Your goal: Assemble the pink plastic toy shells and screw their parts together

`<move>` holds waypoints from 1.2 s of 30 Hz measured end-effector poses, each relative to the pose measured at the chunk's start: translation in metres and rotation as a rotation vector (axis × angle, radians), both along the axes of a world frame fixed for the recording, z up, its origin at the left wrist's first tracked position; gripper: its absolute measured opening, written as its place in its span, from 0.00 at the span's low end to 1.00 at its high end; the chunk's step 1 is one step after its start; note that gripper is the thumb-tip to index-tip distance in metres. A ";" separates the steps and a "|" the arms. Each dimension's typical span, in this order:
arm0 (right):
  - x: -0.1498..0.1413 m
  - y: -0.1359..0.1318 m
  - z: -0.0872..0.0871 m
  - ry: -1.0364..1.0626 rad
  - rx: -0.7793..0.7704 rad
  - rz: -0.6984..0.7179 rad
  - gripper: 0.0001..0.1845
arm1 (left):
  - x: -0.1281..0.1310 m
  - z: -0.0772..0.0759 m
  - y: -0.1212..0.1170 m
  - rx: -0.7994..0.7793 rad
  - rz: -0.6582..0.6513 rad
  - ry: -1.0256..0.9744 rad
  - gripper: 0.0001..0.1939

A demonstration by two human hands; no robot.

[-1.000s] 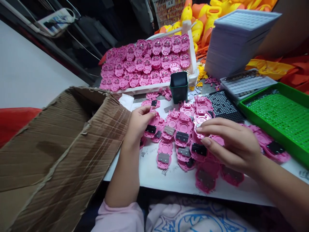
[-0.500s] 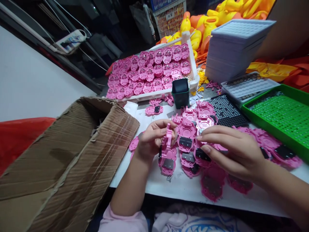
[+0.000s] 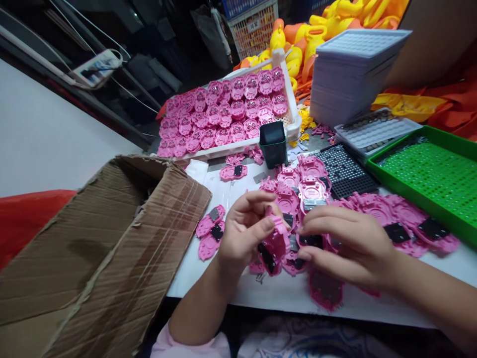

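Since the previous head-view frame, the pink moulded plastic shell with a black rectangular panel has shifted toward the right hand and turned from edge-on to show its hollow face. Head view, landmark: the dark green square-mouthed plastic cup. Shell is raised on the wearer's side of the cup, over other loose pink plastic shells. Left hand, nearer of the two, has it pinched near its top end, thumb on the close face, remaining fingers curled behind; exact contact there is hidden. Long axis runs roughly from the cup toward the wearer, slightly tilted, panel at the wearer's end. Right hand, to the right of the cup and closer to the wearer, has thumb and fingers moderately parted, nothing seen between them. Relation noted: shell lies just left of those right fingertips, apparently apart; depth of gap cannot be told.
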State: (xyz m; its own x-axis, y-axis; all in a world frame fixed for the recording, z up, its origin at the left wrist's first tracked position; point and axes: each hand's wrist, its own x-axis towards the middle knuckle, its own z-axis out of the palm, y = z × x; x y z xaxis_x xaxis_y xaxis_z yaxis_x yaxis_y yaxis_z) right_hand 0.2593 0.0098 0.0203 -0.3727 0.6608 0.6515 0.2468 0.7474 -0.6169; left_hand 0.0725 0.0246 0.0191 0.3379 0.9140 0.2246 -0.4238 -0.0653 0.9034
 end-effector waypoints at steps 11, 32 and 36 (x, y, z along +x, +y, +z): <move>-0.010 -0.010 -0.009 -0.125 -0.077 0.029 0.13 | 0.012 0.000 0.001 -0.134 0.128 -0.038 0.11; 0.012 0.006 0.002 -0.186 -0.158 0.047 0.07 | -0.031 0.021 0.024 0.674 -0.248 0.855 0.03; 0.015 0.007 0.008 -0.185 -0.245 0.151 0.09 | -0.025 0.021 0.022 0.709 -0.417 0.873 0.13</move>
State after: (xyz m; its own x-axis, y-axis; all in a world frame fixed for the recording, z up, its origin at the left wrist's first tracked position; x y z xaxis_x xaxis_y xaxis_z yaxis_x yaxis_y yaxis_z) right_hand 0.2739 0.0166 0.0287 -0.5753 0.7174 0.3928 0.2688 0.6194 -0.7376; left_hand 0.0473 0.0462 0.0404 0.8672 0.4635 0.1819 0.2070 -0.6678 0.7150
